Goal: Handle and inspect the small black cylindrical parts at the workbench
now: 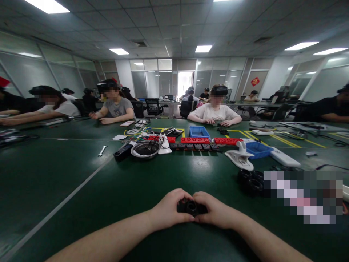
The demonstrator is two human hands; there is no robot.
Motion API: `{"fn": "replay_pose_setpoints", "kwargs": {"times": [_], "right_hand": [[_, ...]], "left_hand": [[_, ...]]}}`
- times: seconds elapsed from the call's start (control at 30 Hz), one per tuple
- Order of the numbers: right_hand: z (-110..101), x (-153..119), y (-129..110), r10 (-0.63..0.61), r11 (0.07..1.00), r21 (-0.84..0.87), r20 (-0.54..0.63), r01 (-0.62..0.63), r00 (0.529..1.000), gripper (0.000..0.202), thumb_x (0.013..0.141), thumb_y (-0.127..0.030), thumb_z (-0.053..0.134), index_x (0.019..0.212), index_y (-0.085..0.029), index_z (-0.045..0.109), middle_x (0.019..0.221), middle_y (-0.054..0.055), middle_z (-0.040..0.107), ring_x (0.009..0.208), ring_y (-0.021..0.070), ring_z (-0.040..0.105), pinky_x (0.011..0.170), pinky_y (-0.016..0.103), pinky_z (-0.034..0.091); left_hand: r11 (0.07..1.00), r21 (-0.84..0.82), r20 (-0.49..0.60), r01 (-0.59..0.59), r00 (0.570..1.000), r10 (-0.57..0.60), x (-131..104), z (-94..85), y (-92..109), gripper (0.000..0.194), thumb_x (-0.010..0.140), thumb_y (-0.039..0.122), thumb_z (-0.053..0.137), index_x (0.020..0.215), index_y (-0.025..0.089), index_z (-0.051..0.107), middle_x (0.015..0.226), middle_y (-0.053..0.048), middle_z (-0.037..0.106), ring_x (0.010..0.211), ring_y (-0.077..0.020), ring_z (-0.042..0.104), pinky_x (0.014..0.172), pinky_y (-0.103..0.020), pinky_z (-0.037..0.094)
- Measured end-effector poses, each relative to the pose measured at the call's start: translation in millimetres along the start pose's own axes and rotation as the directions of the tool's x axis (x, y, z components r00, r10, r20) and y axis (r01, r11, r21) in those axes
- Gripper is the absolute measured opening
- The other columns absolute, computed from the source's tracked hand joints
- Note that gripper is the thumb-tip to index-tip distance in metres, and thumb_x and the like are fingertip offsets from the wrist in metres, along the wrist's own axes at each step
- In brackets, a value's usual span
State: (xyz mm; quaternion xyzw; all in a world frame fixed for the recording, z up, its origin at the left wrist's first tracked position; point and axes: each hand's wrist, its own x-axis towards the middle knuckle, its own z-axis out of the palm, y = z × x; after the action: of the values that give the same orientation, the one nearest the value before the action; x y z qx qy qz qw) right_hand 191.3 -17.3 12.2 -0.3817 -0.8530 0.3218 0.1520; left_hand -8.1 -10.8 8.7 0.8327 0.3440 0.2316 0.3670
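Observation:
Low over the green table, my left hand (171,208) and my right hand (216,210) curl toward each other around a small black part with a round ring (191,207). Its left end is gripped by the left hand's fingers and thumb, its right end by the right hand's. My thumbs come close together at its near side. The fingers cover much of the part, so its exact kind cannot be made out. Off to the right of my right hand lies a cluster of black round rings (252,181), apart from it.
Ahead stand a metal bowl (145,150), red power strips (195,140), a black strip (193,147), a white clamp base (241,158) and blue trays (257,150) (199,132). A wrench (102,151) lies to the left. Several people sit around the tables.

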Motion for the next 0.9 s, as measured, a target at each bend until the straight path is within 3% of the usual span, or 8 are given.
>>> {"fn": "replay_pose_setpoints", "kwargs": {"times": [0.17, 0.43, 0.57, 0.7, 0.8, 0.9], "right_hand": [[-1.9, 0.9, 1.5, -0.007, 0.999, 0.033, 0.025, 0.007, 1.000, 0.021, 0.064, -0.016, 0.070, 0.083, -0.017, 0.062, 0.084, 0.000, 0.054, 0.082, 0.0171, 0.050, 0.073, 0.026, 0.039], [1.9, 2.1, 2.4, 0.112, 0.993, 0.036, -0.046, -0.110, 0.993, 0.026, 0.055, -0.016, 0.077, 0.073, -0.016, 0.058, 0.074, -0.003, 0.050, 0.071, 0.0143, 0.049, 0.062, 0.022, 0.036], [12.9, 4.5, 0.7, 0.182, 0.973, -0.116, -0.150, -0.200, 0.972, 0.036, 0.049, -0.031, 0.081, 0.066, -0.016, 0.053, 0.067, -0.004, 0.047, 0.064, 0.0133, 0.045, 0.055, 0.022, 0.031], [25.1, 6.5, -6.9, 0.202, 0.897, -0.331, -0.283, -0.293, 0.938, 0.030, 0.061, -0.041, 0.070, 0.067, -0.017, 0.053, 0.069, 0.000, 0.053, 0.065, 0.0162, 0.048, 0.057, 0.025, 0.031], [28.0, 5.6, -12.5, 0.211, 0.851, -0.406, -0.313, -0.332, 0.926, 0.028, 0.066, -0.042, 0.065, 0.073, -0.017, 0.056, 0.076, 0.004, 0.057, 0.072, 0.0202, 0.051, 0.063, 0.030, 0.034], [23.7, 2.2, -14.4, 0.163, 0.892, -0.369, -0.276, -0.262, 0.947, 0.043, 0.060, -0.047, 0.069, 0.088, -0.016, 0.057, 0.088, 0.006, 0.058, 0.081, 0.0233, 0.051, 0.070, 0.033, 0.036]], "left_hand": [[0.998, -0.012, 0.034, -0.067, 0.997, 0.067, -0.6, -3.7, 0.1, 0.036, 0.068, 0.020, 0.071, 0.102, 0.021, 0.060, 0.093, -0.001, 0.057, 0.086, -0.0170, 0.053, 0.074, -0.025, 0.040], [1.000, 0.014, -0.007, 0.017, 1.000, -0.017, 1.6, 1.0, 2.9, 0.033, 0.064, 0.022, 0.075, 0.094, 0.019, 0.062, 0.088, -0.001, 0.058, 0.081, -0.0173, 0.054, 0.069, -0.025, 0.041], [0.995, 0.065, -0.114, 0.072, 0.991, -0.064, -0.2, 7.5, 5.1, 0.031, 0.060, 0.023, 0.077, 0.087, 0.017, 0.062, 0.083, 0.000, 0.057, 0.078, -0.0180, 0.053, 0.067, -0.026, 0.041], [0.984, 0.099, -0.216, 0.147, 0.969, -0.123, -1.8, 12.9, 7.0, 0.029, 0.059, 0.021, 0.076, 0.083, 0.017, 0.060, 0.083, 0.000, 0.056, 0.079, -0.0188, 0.053, 0.068, -0.027, 0.041], [0.983, 0.095, -0.224, 0.155, 0.966, -0.130, -1.0, 12.9, 6.7, 0.027, 0.061, 0.020, 0.074, 0.083, 0.018, 0.059, 0.083, 0.000, 0.056, 0.078, -0.0186, 0.052, 0.067, -0.027, 0.041], [0.991, 0.078, -0.181, 0.108, 0.979, -0.093, 0.7, 10.2, 2.8, 0.028, 0.062, 0.020, 0.073, 0.085, 0.017, 0.059, 0.084, -0.001, 0.056, 0.079, -0.0184, 0.052, 0.069, -0.027, 0.041]]}}
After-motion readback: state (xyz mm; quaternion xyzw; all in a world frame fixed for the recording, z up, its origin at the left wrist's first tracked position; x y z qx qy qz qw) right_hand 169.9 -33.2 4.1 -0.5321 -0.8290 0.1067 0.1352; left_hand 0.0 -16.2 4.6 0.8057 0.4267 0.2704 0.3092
